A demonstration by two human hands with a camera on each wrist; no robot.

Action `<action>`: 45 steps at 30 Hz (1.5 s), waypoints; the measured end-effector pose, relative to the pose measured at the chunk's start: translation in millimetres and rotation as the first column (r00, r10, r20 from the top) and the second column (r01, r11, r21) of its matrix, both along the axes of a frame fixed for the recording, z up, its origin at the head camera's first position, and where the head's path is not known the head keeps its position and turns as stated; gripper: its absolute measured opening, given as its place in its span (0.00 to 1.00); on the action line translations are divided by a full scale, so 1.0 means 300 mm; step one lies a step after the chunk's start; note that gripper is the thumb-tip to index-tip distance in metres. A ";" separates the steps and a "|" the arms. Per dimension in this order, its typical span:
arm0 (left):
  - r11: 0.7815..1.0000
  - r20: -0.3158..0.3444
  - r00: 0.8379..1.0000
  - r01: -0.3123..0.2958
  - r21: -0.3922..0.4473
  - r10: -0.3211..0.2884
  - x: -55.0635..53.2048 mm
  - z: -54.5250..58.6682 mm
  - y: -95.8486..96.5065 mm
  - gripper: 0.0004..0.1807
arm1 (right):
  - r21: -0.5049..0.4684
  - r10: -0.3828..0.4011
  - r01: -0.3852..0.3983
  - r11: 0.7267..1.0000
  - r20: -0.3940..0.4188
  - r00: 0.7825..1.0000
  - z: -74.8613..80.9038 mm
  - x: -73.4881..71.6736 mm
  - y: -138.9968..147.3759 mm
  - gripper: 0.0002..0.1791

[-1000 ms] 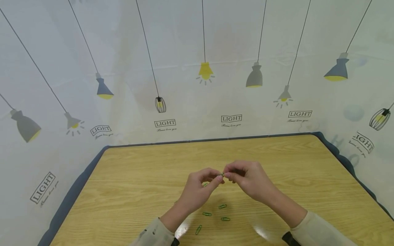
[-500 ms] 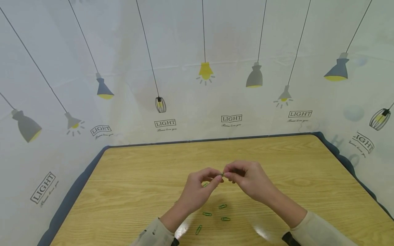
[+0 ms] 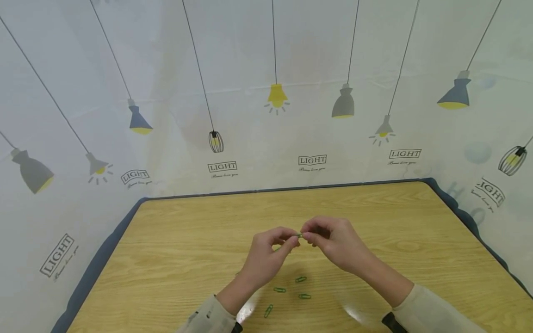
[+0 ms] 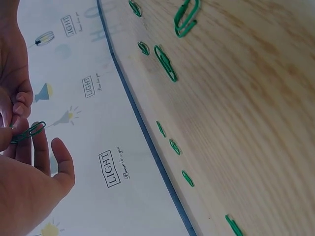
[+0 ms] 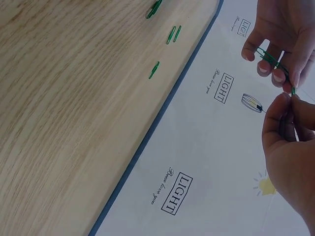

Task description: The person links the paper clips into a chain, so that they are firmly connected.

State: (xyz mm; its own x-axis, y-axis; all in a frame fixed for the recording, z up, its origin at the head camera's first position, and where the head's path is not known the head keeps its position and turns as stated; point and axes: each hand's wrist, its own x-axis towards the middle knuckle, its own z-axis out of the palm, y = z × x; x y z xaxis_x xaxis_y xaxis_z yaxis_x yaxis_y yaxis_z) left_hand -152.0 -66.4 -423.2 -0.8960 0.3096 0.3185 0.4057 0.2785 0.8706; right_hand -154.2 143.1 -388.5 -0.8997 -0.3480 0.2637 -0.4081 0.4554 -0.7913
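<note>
Above the table, my left hand (image 3: 264, 261) and right hand (image 3: 339, 243) meet at the fingertips. A small green paper clip (image 3: 299, 235) shows between them, pinched by the thumb and fingers of both hands. From the right wrist, a green paper clip (image 5: 268, 58) is seen lying along the left hand's fingers, with a green clip end (image 5: 293, 91) at the right hand's fingertips. The left wrist view shows green wire loops (image 4: 30, 132) sticking out past the left fingers. Whether these clips are linked is too small to tell.
Several loose green paper clips (image 3: 305, 296) lie scattered on the wooden table (image 3: 187, 240) below the hands. Some are partly hidden behind the left hand. A white curtain-like backdrop (image 3: 250, 60) printed with lamps surrounds the table's blue edge.
Both hands stay nearly still, fingertips together. Slightly more of the green paper clip shows between them now. The clips on the table have not moved.
</note>
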 end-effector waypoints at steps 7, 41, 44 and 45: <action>1.000 -0.019 1.000 0.003 -0.006 -0.003 -0.002 -0.004 0.002 0.10 | 0.006 -0.004 0.004 1.000 0.002 1.000 -0.006 -0.004 0.000 0.02; 0.993 -0.064 0.992 -0.111 -0.040 0.108 -0.005 -0.005 -0.025 0.05 | 0.165 0.292 -0.327 0.931 0.204 0.934 -0.243 0.073 0.015 0.04; 0.993 -0.059 0.992 -0.113 -0.045 0.110 -0.004 -0.005 -0.027 0.05 | 0.183 0.303 -0.344 0.921 0.218 0.928 -0.257 0.079 0.017 0.02; 0.992 -0.060 0.992 -0.115 -0.048 0.112 -0.004 -0.006 -0.027 0.05 | 0.190 0.303 -0.347 0.918 0.226 0.926 -0.262 0.080 0.018 0.03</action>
